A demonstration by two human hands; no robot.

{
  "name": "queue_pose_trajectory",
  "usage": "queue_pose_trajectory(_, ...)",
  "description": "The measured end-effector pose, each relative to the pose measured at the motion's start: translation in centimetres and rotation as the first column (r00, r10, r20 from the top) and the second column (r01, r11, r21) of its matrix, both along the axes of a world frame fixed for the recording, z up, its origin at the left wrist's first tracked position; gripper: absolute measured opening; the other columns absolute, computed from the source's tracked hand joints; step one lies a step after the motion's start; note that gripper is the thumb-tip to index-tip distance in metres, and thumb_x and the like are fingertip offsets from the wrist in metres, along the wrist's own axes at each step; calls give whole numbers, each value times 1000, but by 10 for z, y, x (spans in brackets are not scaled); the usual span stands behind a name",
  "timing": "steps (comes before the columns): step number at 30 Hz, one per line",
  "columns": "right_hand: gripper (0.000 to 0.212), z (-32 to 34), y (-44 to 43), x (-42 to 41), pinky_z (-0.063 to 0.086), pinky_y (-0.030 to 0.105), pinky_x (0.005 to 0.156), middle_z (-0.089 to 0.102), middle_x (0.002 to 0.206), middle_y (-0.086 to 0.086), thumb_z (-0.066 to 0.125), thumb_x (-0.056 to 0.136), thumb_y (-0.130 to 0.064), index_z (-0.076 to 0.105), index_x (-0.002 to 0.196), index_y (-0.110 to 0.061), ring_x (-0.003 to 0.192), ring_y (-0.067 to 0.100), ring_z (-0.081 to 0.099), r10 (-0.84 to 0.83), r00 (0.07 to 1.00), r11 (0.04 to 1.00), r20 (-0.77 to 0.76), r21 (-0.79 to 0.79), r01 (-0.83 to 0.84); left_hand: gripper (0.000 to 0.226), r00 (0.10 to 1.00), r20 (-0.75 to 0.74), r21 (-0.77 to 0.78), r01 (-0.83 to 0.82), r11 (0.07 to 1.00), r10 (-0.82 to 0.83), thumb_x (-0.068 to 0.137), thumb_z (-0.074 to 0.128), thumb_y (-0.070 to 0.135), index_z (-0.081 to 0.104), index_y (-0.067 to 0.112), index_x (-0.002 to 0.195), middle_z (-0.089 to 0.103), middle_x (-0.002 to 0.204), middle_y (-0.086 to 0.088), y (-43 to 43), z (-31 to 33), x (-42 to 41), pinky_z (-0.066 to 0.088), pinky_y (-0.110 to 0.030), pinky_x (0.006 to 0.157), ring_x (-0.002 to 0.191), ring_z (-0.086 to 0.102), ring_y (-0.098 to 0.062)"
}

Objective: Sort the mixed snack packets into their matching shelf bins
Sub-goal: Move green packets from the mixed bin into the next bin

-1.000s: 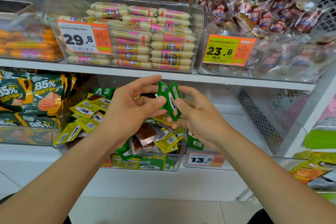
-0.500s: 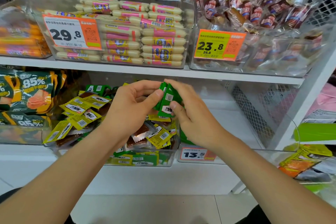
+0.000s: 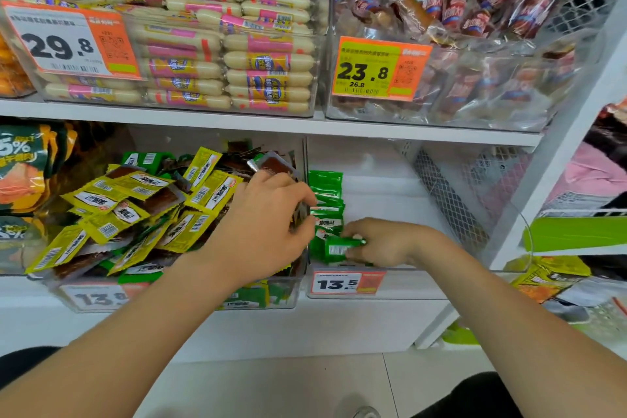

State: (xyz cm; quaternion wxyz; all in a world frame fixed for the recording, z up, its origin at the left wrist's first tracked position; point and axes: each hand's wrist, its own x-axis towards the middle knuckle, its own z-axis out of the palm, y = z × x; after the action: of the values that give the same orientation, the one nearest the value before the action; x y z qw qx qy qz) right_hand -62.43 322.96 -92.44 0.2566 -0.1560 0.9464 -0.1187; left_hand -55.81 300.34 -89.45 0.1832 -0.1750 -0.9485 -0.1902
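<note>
Right grip (image 3: 383,244) pinches green packets (image 3: 339,248) against the matching stack (image 3: 325,187) above the 13.5 tag (image 3: 339,283): placing step, and a level release probably comes next.

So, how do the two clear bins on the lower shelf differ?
The left bin is heaped with yellow packets and green packets mixed; the right bin holds only a row of green ones. The left bin looks full, the right bin mostly bare. Both are clear plastic.

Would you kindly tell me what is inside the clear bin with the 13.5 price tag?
A row of green packets stands along the left wall of the bin; the right hand grips another at the front. Anything beneath that hand is hidden.
</note>
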Motion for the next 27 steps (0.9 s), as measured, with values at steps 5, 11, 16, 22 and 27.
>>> queue_pose_trajectory(5, 40, -13, -18, -14, 50, 33, 96, 63, 131, 6, 65, 101, -34, 61, 137, -19, 113, 25, 60, 4, 998, 1000, -65, 22, -3, 53, 997, 70, -107, -7, 994, 14, 76, 54, 68, 61, 41, 122, 54, 111, 17, 4, 2, -4, 37, -39, 91, 114, 39, -15)
queue_pose_trajectory(11, 50, -31, -24, -30, 48, 37, 79, 64, 120, 18, 66, 99, -18, 41, 142, -13, 107, 37, 64, -49, 942, 987, -331, -160, -5, 55, 997, 79, -104, 14, 994, -6, 74, 55, 68, 60, 43, 123, 48, 107, 22, 2, 2, -9, 28, -37, 90, 114, 35, -13)
queue_pose_trajectory(16, 91, -34, -24, -29, 49, 47, 103, 37, 151, 23, 64, 103, -29, -2, 166, -26, 126, 41, 56, 61, 968, 998, -245, 11, -60, 58, 996, 91, -114, 23, 993, -13, 75, 52, 70, 59, 43, 125, 49, 111, 20, 1, 2, -12, 26, -38, 89, 117, 34, -13)
queue_pose_trajectory(22, 78, -37, -33, -33, 53, 43, 87, 42, 136, 21, 66, 100, -26, 17, 160, -18, 102, 38, 60, 18, 954, 1000, -300, 16, -14, 58, 996, 86, -100, 32, 994, -24, 73, 54, 69, 61, 42, 124, 49, 109, 21, 0, 2, -12, 32, -41, 92, 113, 33, -13)
queue_pose_trajectory(27, 62, -39, -41, -34, 57, 47, 76, 32, 137, 19, 72, 93, -14, 36, 143, -15, 76, 34, 58, -38, 879, 999, -475, -25, 30, 58, 997, 71, -103, 36, 994, -29, 73, 55, 68, 61, 41, 124, 54, 111, 20, -1, 0, -13, 30, -40, 90, 115, 37, -14)
